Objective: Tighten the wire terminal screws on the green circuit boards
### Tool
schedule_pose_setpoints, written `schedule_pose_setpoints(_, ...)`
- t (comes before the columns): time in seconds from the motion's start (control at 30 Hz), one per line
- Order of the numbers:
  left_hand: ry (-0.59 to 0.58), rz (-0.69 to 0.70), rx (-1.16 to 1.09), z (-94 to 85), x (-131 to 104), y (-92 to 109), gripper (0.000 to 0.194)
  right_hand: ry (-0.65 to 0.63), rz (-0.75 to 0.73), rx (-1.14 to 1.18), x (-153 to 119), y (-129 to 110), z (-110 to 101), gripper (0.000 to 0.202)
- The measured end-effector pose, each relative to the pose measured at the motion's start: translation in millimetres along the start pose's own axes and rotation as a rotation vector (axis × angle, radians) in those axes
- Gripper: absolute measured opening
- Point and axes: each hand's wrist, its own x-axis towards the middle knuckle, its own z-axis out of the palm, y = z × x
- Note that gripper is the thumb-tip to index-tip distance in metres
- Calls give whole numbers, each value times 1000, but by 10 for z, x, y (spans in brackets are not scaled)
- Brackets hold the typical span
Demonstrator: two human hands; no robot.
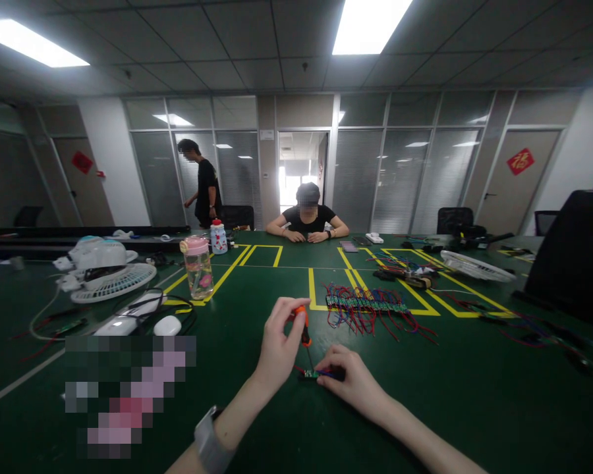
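Note:
My left hand (282, 336) is closed around the orange and black handle of a screwdriver (305, 332), whose thin shaft points down. Its tip meets a small green circuit board (308, 374) lying on the green table, as far as I can tell at a terminal on the board. My right hand (348, 372) pinches blue and dark wires (329, 374) at the board's right end. A red wire comes off the left side of the board. The exact contact of tip and terminal is too small to make out.
Beyond my hands lies a row of circuit boards with red and blue wires (368, 304). On the left are a clear bottle with a pink lid (197, 270), a white mouse (168, 325) and a white fan (113, 280). A person (308, 214) sits opposite; another (206, 187) stands behind.

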Motion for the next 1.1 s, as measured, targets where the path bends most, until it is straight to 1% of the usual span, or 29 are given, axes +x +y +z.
schedule_pose_setpoints(0.07, -31, -3, -30, -6, -4, 10, 26, -1, 1, -1, -3, -3, -1, 14)
schedule_pose_setpoints(0.13, -51, 18, -23, -8, -12, 5, 24, 4, -2, -1, -10, 0, 2, 16)
schedule_pose_setpoints(0.23, 6, 62, 48, 4, -23, -28, 15, 11, -7, 3, -19, 21, 13, 15)
schedule_pose_setpoints(0.3, 44, 62, 63, 13, -19, -49, 13, 10, -6, 2, -20, 40, 19, 14)
schedule_pose_setpoints(0.33, 44, 55, 52, 15, -13, -55, 13, 10, -8, 0, -19, 48, 21, 14)
schedule_pose_setpoints(0.47, -33, 36, -44, -6, 18, -44, 20, 17, -29, 3, -14, 69, 22, 13)
schedule_pose_setpoints(0.57, -94, 62, -74, -24, 22, -22, 22, 17, -36, 6, -6, 70, 21, 13)
schedule_pose_setpoints(0.63, -67, 101, -31, -23, 14, -15, 17, 12, -31, 2, -2, 63, 19, 13)
schedule_pose_setpoints(0.7, 9, 124, 25, -16, 3, -14, 12, 6, -23, -6, -2, 47, 13, 12)
schedule_pose_setpoints(0.77, 65, 119, 43, -11, -4, -17, 11, -1, -18, -18, -6, 28, 4, 12)
schedule_pose_setpoints(0.83, 53, 95, 18, -15, -6, -20, 16, -10, -21, -25, -9, 11, -4, 14)
schedule_pose_setpoints(0.93, -14, 76, -4, -33, -4, -27, 21, -18, -27, -18, -5, 4, -8, 18)
schedule_pose_setpoints(0.97, -19, 78, 9, -38, -3, -31, 21, -18, -27, -13, -1, 8, -6, 18)
schedule_pose_setpoints(1.1, 24, 81, 66, -42, 8, -41, 13, -20, -33, -15, 4, 36, 11, 17)
